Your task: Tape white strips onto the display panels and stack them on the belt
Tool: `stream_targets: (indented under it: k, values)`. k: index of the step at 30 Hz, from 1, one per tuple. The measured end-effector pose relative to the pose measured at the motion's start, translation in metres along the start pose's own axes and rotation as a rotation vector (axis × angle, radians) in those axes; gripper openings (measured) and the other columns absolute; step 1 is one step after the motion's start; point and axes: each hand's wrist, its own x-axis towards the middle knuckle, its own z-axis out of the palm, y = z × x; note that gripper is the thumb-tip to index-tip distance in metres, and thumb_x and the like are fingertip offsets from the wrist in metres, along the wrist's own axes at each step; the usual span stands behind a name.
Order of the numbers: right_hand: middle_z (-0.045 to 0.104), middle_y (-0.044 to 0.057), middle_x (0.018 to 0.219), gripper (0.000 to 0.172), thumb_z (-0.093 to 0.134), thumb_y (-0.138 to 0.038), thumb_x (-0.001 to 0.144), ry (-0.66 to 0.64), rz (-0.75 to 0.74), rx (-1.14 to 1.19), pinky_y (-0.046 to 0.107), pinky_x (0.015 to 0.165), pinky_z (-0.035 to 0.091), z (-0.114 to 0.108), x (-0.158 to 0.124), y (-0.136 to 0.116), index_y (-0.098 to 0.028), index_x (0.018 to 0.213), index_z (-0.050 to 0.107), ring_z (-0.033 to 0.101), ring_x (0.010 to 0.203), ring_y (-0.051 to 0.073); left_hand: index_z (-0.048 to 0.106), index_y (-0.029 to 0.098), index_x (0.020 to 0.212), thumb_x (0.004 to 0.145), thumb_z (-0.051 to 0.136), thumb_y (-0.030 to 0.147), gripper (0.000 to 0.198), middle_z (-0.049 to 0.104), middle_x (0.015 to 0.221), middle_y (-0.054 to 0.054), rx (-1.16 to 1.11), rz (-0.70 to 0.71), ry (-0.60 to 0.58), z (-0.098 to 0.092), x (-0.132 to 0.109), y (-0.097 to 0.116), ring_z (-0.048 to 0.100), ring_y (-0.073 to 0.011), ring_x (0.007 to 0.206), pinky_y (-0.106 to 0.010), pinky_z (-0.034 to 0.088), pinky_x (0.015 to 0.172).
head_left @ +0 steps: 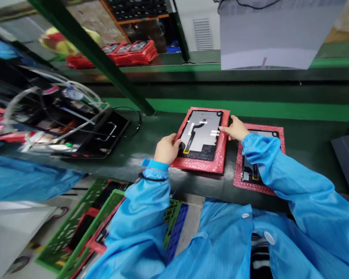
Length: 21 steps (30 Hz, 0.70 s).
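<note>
Pinching the left margin, the left hand point(166, 149) has its thumb over the edge of a flat panel point(206, 135), and its fingers run out of sight at the side. The right hand point(237, 128) grips the opposite margin, thumb laid over the panel's right border and fingers at the outer edge of the pink bubble wrap point(205, 166) beneath; how far they reach under cannot be told. The panel lies face up on that wrap, above the green workbench point(167, 122); whether the wrap's near edge is slightly raised is unclear.

It is probably light for its area, stiff but thin, and liable to crack if bent or squeezed at one corner. The wrap looks soft and crumply, and the panel could slide on it, so both are best held together by the two long sides. Fingertips should stay off the black ribbon cable point(192, 136) and the white tape strips point(215, 133), which look easy to snag or peel.

Just to the right, partly under the right sleeve point(261, 151), lies a second panel point(247, 170). Farther off, pink-wrapped packs point(139, 54) sit stacked on the shelf.
</note>
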Motion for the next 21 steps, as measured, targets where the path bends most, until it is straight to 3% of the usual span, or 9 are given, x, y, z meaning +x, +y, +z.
stream_targets:
  k: [3, 5, 6, 8, 11, 13, 14, 17, 21]
  values:
    - [0.057, -0.006, 0.057, 0.059, 0.076, -0.033, 0.073, 0.009, 0.054, 0.19, 0.024, 0.042, 0.042, -0.045, -0.054, 0.012, -0.017, 0.123, 0.052, 0.054, 0.044, 0.013, 0.065, 0.01, 0.115, 0.083, 0.053, 0.032, 0.041, 0.065, 0.114, -0.023, 0.223, 0.204, 0.168, 0.003, -0.036, 0.019, 0.056, -0.042, 0.117, -0.062, 0.038, 0.103]
    - [0.06, -0.004, 0.061, 0.046, 0.078, -0.042, 0.069, 0.038, 0.032, 0.301, 0.022, 0.044, 0.043, -0.08, -0.111, 0.031, -0.018, 0.105, 0.061, 0.057, 0.049, 0.011, 0.062, 0.014, 0.122, 0.086, 0.055, 0.037, 0.043, 0.056, 0.13, -0.024, 0.219, 0.395, 0.328, 0.019, -0.067, 0.033, 0.046, -0.0428, 0.128, -0.065, 0.032, 0.107]
    - [0.061, -0.002, 0.062, 0.041, 0.077, -0.047, 0.069, 0.105, 0.048, 0.331, 0.021, 0.045, 0.043, -0.096, -0.142, 0.043, -0.018, 0.094, 0.064, 0.057, 0.05, 0.011, 0.061, 0.018, 0.122, 0.086, 0.058, 0.037, 0.041, 0.055, 0.132, -0.021, 0.151, 0.518, 0.336, 0.032, -0.082, 0.04, 0.046, -0.0401, 0.129, -0.062, 0.032, 0.109]
    - [0.06, -0.001, 0.058, 0.041, 0.073, -0.056, 0.07, 0.367, 0.136, 0.352, 0.02, 0.044, 0.041, -0.123, -0.203, 0.07, -0.017, 0.077, 0.064, 0.054, 0.048, 0.009, 0.063, 0.024, 0.115, 0.085, 0.063, 0.032, 0.031, 0.059, 0.125, -0.014, -0.017, 0.799, 0.212, 0.064, -0.107, 0.057, 0.053, -0.0335, 0.121, -0.056, 0.035, 0.111]
    - [0.056, -0.003, 0.053, 0.047, 0.076, -0.061, 0.062, 0.939, 0.281, 0.393, 0.017, 0.038, 0.034, -0.156, -0.277, 0.112, -0.018, 0.071, 0.062, 0.049, 0.044, 0.007, 0.065, 0.027, 0.104, 0.084, 0.065, 0.025, 0.02, 0.065, 0.111, -0.009, -0.166, 1.088, 0.047, 0.113, -0.132, 0.092, 0.059, -0.0277, 0.107, -0.05, 0.041, 0.107]
    - [0.056, -0.004, 0.059, 0.051, 0.077, -0.062, 0.057, 1.232, 0.308, 0.427, 0.016, 0.036, 0.033, -0.177, -0.306, 0.134, -0.019, 0.077, 0.061, 0.051, 0.046, 0.007, 0.066, 0.026, 0.1, 0.085, 0.063, 0.026, 0.015, 0.065, 0.109, -0.01, -0.173, 1.12, -0.023, 0.135, -0.135, 0.118, 0.058, -0.0277, 0.107, -0.049, 0.042, 0.105]
    - [0.057, -0.004, 0.062, 0.053, 0.077, -0.063, 0.056, 1.314, 0.308, 0.436, 0.015, 0.036, 0.033, -0.186, -0.313, 0.142, -0.019, 0.079, 0.06, 0.052, 0.048, 0.007, 0.067, 0.024, 0.099, 0.086, 0.061, 0.029, 0.015, 0.065, 0.111, -0.011, -0.15, 1.089, -0.054, 0.143, -0.132, 0.128, 0.057, -0.0289, 0.109, -0.05, 0.041, 0.105]
    - [0.058, -0.003, 0.068, 0.054, 0.073, -0.066, 0.059, 1.354, 0.302, 0.44, 0.015, 0.036, 0.034, -0.21, -0.314, 0.156, -0.02, 0.083, 0.058, 0.054, 0.049, 0.007, 0.067, 0.018, 0.106, 0.089, 0.053, 0.039, 0.031, 0.059, 0.123, -0.018, -0.025, 0.916, -0.123, 0.154, -0.113, 0.145, 0.05, -0.0358, 0.12, -0.055, 0.038, 0.106]
    - [0.056, -0.003, 0.061, 0.047, 0.077, -0.057, 0.057, 1.405, 0.233, 0.397, 0.017, 0.037, 0.034, -0.225, -0.3, 0.163, -0.019, 0.074, 0.054, 0.052, 0.047, 0.008, 0.062, 0.006, 0.117, 0.088, 0.046, 0.049, 0.054, 0.05, 0.131, -0.028, 0.071, 0.726, -0.182, 0.163, -0.089, 0.13, 0.042, -0.0427, 0.13, -0.058, 0.033, 0.111]
